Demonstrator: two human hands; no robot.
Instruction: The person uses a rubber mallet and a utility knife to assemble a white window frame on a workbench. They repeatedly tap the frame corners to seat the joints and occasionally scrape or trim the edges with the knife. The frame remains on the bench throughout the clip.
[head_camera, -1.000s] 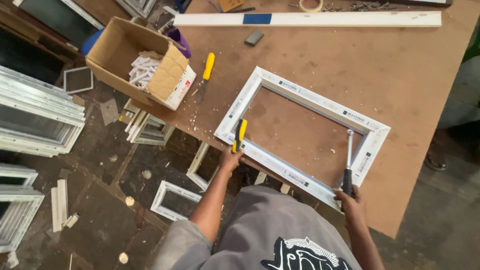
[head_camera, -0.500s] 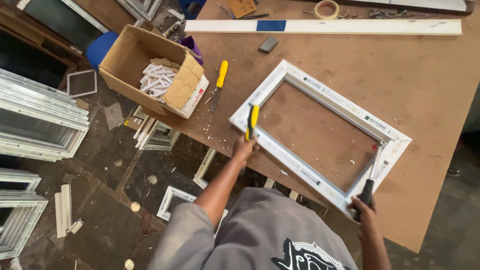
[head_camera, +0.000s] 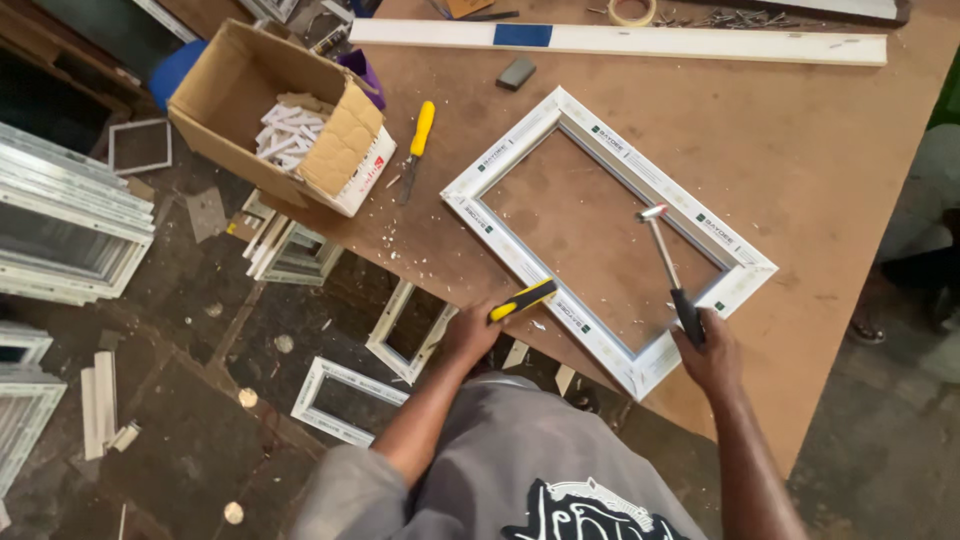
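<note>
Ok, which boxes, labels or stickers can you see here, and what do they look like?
Cardboard box: table's left edge, open, brown, white printed side, holding white strips.
Frame stickers: small dark printed marks along the white rectangular frame.
Blue patch: rectangular, on the long white bar at the far edge.

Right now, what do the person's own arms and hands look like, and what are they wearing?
Both hands are bare: no gloves, rings or watch show on the left hand or the right hand. The forearms are uncovered too. The person wears a grey short-sleeved shirt with a dark and white printed design at the lower edge of the view.
</note>
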